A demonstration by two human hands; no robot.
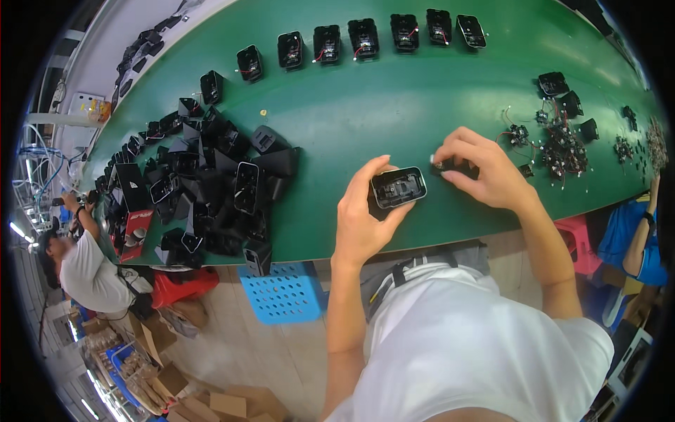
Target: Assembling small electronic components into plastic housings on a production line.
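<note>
White T-shirt fabric [485, 344] is filling the foreground as two bare hands are working over a green workbench [373, 98]. Fingers and thumb of the left hand [362, 211] are clamping a black, pale-rimmed device housing [399, 187] by its sides, its cavity facing up, while the right hand [485, 172], just right of that housing, is pinching a small dark part [441, 166], too small to identify. Beyond the housing, an arc of similar units [363, 39] is resting, most showing red leads [320, 55] and seemingly representing work already done. Left of it, a large heap of black casings [225, 176] is apparently awaiting attention; right of it, a tangle of wired circuit modules [562, 151] is lying ready. With no red lead showing in its cavity, the housing is probably sitting partway through, much of the batch seemingly remaining.
</note>
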